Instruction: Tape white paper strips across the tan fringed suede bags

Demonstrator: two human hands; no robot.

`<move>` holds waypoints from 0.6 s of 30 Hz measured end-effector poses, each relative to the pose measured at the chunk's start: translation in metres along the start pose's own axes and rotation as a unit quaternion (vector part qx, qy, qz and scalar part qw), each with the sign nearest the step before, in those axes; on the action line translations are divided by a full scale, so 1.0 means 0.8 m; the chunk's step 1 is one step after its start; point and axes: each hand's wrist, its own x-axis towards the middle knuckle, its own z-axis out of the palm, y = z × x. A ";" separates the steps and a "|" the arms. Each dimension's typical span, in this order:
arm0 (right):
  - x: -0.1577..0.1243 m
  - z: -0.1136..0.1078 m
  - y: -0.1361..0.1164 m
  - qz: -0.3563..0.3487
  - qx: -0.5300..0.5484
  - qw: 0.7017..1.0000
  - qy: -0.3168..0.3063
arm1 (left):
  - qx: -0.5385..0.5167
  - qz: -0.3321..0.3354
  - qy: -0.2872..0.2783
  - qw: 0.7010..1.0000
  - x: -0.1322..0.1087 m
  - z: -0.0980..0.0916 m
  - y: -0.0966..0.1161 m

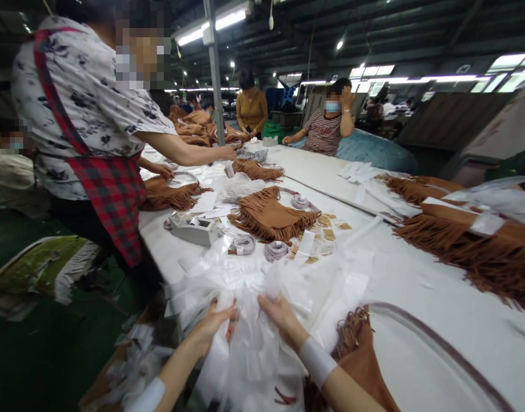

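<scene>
Left hand (pixel 211 327) & right hand (pixel 283 319) grasp clear plastic bag (pixel 250 349), btm ctr, at near edge of table (pixel 400 292). Working room: tabletop, ctr-right, betw. brown bag (pixel 363 369) & fringed pile (pixel 464 246).

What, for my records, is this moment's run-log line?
left hand: touching clear plastic | right hand: touching clear plastic | nearby: brown fringed piece

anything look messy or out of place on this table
The small gold-brown pieces lie scattered beside the middle fringed brown bag, untidy next to the neatly coiled straps. The clear plastic between the hands looks rumpled. I see no obvious damage.
</scene>
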 end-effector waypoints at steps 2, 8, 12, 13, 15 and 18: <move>0.001 -0.012 -0.024 -0.009 0.023 1.000 0.001 | -0.025 0.041 -0.027 0.998 -0.007 -0.014 0.031; -0.023 -0.044 -0.156 -0.080 0.142 0.986 -0.017 | -0.076 0.166 -0.071 0.981 -0.029 -0.060 0.160; -0.041 -0.019 -0.218 -0.132 0.159 0.977 -0.060 | -0.053 0.210 -0.170 0.961 -0.047 -0.038 0.203; -0.041 -0.009 -0.224 -0.147 0.156 0.975 -0.062 | -0.047 0.207 -0.202 0.956 -0.053 -0.023 0.202; -0.037 0.010 -0.228 -0.183 0.153 0.970 -0.056 | -0.041 0.188 -0.263 0.946 -0.063 0.013 0.188; -0.025 0.041 -0.216 -0.221 0.137 0.964 -0.055 | -0.045 0.178 -0.307 0.934 -0.076 0.071 0.152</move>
